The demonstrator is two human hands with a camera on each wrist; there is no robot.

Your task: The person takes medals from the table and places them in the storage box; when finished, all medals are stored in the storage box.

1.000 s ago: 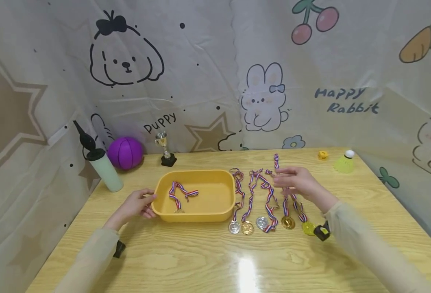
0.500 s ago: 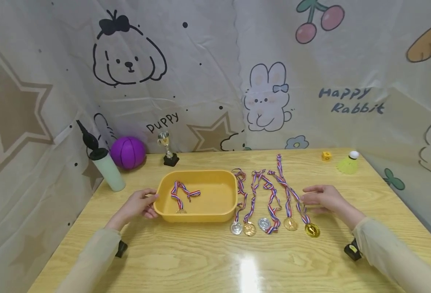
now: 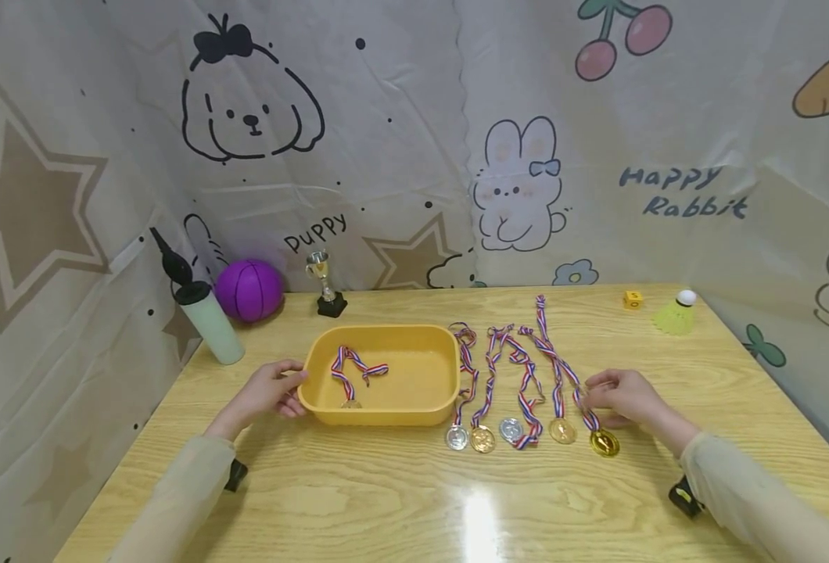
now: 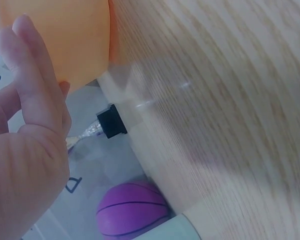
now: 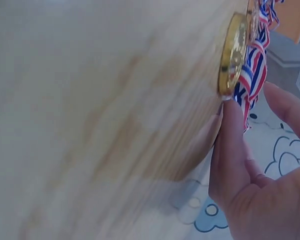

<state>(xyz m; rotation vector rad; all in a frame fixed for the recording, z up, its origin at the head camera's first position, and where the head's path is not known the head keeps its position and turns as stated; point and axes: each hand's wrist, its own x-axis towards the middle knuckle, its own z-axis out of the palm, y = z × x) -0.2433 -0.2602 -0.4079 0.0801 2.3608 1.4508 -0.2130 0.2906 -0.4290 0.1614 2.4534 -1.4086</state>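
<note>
My left hand [image 3: 274,391] holds the left end of a yellow plastic tub [image 3: 386,418], thumb and fingers at its rim. Inside the tub lies a medal ribbon [image 3: 344,367], its medal mostly hidden by the front wall. To the right of the tub several medals lie in a row, their striped ribbons stretching back. My right hand [image 3: 622,399] is low beside the rightmost gold medal [image 3: 604,443], fingertips right at its ribbon [image 3: 583,407]. In the right wrist view a gap shows between thumb and fingers [image 5: 232,135], with the ribbon [image 5: 252,75] just past them.
At the back left stand a pale green hand pump [image 3: 210,324], a purple ball [image 3: 249,291] and a small trophy [image 3: 326,285]. A yellow cube [image 3: 633,300] and a yellow shuttlecock [image 3: 676,313] sit at the back right. A printed curtain [image 3: 400,117] hangs behind the table.
My right hand has moved from above the medal ribbons to the right and down, to beside the rightmost gold medal's ribbon. The left hand stays at the tub. The head view shifts slightly.
</note>
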